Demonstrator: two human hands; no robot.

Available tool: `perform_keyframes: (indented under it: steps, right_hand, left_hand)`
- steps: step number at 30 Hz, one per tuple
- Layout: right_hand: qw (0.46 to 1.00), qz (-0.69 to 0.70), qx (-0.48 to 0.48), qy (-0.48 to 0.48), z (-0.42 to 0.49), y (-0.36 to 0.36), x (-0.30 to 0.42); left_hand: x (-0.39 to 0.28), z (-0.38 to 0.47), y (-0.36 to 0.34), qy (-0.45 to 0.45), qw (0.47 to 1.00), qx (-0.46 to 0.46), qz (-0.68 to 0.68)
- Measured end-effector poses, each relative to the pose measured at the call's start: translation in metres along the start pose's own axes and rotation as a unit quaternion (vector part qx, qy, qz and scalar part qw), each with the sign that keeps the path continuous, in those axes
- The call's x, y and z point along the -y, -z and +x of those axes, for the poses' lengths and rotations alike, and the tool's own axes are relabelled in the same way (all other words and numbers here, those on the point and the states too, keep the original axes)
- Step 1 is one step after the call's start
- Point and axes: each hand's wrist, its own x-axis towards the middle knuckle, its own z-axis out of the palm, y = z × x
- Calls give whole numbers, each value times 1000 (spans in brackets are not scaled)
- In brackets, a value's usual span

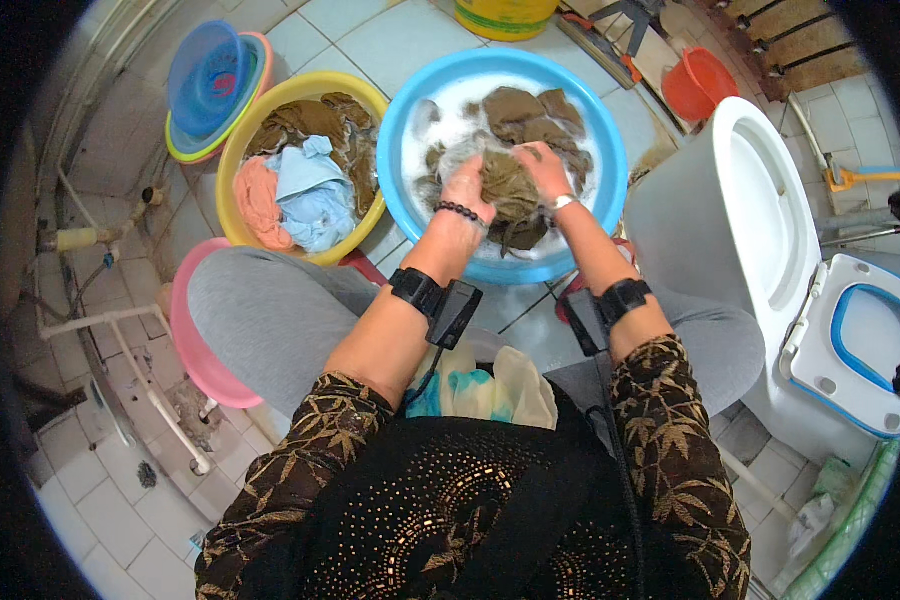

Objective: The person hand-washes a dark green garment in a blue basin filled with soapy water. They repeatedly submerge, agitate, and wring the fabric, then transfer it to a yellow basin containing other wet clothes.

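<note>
A blue plastic basin (613,150) holds sudsy water and brown garments (514,109). In it, my left hand (466,187) and my right hand (546,174) grip a bunched brown cloth (508,184) from either side; foam covers some of my left fingers. To the left, a yellow plastic basin (229,180) contains more brown cloth (296,124), a light blue cloth (315,199) and a salmon-coloured cloth (259,202), all wet. The two basins stand side by side on the tiled floor.
Stacked basins (206,82) stand at the upper left, and a pink basin (202,352) lies beside my left knee. A yellow bucket (506,19) is beyond the blue basin. On the right are a red bucket (697,82) and a white toilet (690,187). Pipes (97,322) run along the left wall.
</note>
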Motion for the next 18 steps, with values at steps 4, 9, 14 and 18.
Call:
perform_keyframes:
  steps: [4, 9, 14, 18]
  right_hand:
    - [935, 180, 250, -175, -13, 31, 2]
    - [931, 158, 320, -77, -49, 40, 17]
    - [897, 387, 181, -115, -38, 42, 20]
    - [921, 384, 62, 16, -43, 35, 34]
  left_hand:
    - [-47, 8, 4, -18, 991, 106, -79]
    - [-60, 4, 9, -57, 975, 188, -101]
    - [-43, -1, 11, -46, 987, 135, -79]
    - [-35, 8, 16, -25, 999, 12, -38]
